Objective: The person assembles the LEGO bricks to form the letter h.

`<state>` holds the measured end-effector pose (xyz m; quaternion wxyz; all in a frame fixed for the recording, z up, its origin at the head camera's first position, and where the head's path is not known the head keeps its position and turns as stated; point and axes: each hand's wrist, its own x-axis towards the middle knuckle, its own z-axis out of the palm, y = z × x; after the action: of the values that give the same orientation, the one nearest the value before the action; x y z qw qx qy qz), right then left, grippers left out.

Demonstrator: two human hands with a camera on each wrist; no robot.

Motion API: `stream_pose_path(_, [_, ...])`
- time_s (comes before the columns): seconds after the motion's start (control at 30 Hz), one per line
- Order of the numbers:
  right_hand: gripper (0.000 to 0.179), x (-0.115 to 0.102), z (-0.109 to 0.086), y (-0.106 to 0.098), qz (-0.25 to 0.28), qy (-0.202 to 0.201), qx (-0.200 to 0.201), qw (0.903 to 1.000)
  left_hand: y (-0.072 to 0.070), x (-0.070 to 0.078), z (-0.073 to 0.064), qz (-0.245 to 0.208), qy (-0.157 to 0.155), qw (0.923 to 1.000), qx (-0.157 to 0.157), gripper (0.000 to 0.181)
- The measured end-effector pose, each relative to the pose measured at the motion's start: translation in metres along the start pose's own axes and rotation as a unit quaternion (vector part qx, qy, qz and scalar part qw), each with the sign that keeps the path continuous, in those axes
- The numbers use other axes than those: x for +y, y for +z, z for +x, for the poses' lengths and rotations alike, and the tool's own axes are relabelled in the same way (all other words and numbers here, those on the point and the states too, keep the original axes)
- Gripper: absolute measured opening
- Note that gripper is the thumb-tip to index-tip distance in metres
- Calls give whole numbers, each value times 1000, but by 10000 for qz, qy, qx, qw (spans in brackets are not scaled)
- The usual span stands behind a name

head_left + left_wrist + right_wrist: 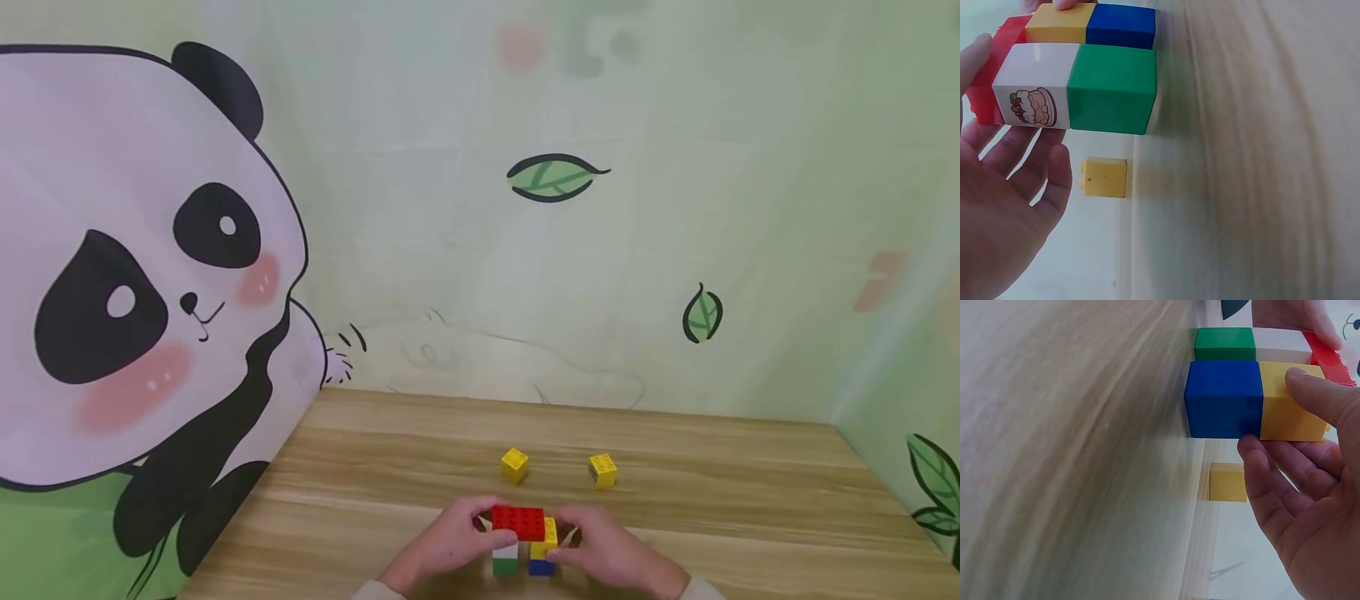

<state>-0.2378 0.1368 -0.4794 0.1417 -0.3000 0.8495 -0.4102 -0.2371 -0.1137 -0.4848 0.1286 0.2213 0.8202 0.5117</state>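
here, left grip (450, 540) pinches red brick (519, 522), right grip (604, 546) yellow brick (542, 550), both bricks partly hidden.

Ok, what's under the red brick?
Under the red brick are a white brick on a green brick and, partly overlapped, a yellow brick on a blue brick. The red brick's underside and how it joins them are covered.
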Motion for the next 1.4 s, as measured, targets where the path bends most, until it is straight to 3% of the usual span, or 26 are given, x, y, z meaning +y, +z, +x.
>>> stream_pose_path(0.23, [34, 3, 0, 1, 114, 146, -39, 9998, 2, -4, 0, -45, -21, 10000, 35, 26])
stream_pose_path(0.47, [26, 13, -2, 6, 106, 297, -284, 9991, 4, -6, 0, -174, -272, 9995, 34, 29])
stream_pose_path(0.63, [28, 15, -4, 1, -122, 95, -399, 9991, 5, -2, 0, -127, -249, 9996, 52, 32])
stream_pose_path(0.87, [28, 9, 0, -8, -621, -197, -310, 9974, 3, 6, -2, 395, -19, 9991, 167, 29])
stream_pose_path(1.4, [28, 18, 2, 0, -591, -201, -435, 9971, 3, 0, 0, 385, -187, 9991, -62, 27])
